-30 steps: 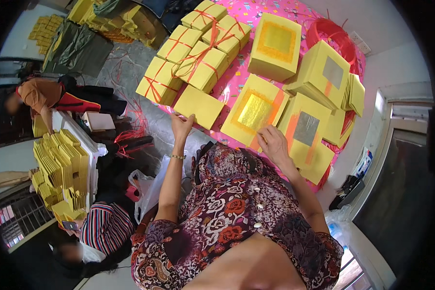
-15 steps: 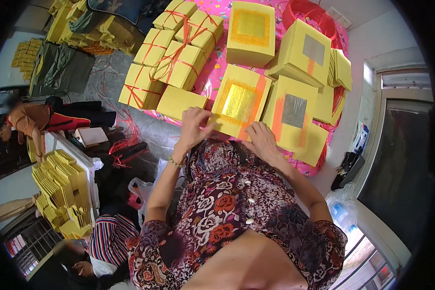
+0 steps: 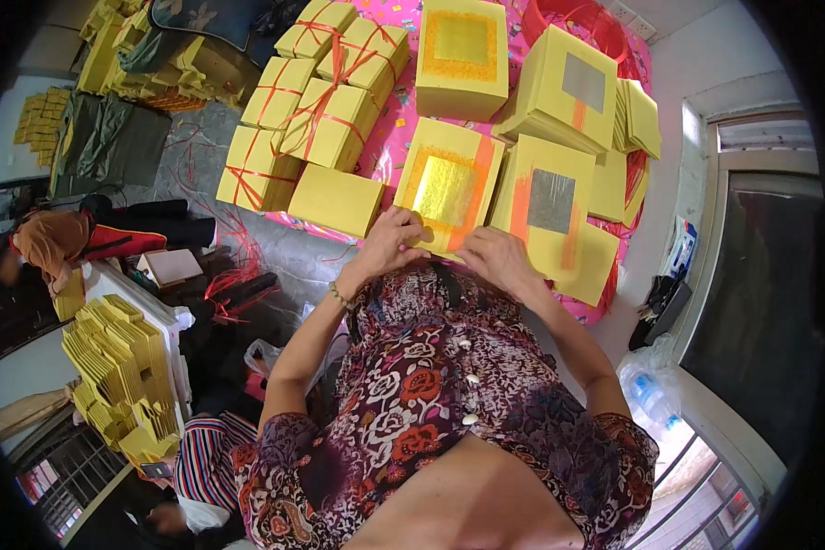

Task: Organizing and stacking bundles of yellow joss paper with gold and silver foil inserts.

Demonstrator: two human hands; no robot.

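On the pink table, close to the person's body, lies a yellow paper stack with a gold square. Both hands rest on its near edge, maybe to steady it: left hand curled, pinching the edge; right hand flat, fingers spread. Tied yellow bundles sit behind the stack.

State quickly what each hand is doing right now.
Left hand: fingers curled on the near edge of the gold-foil paper stack.
Right hand: resting on the same edge; grip cannot be told.

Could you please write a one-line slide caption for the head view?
Both hands, left hand and right hand, rest on the near edge of a yellow paper stack with a gold foil square.
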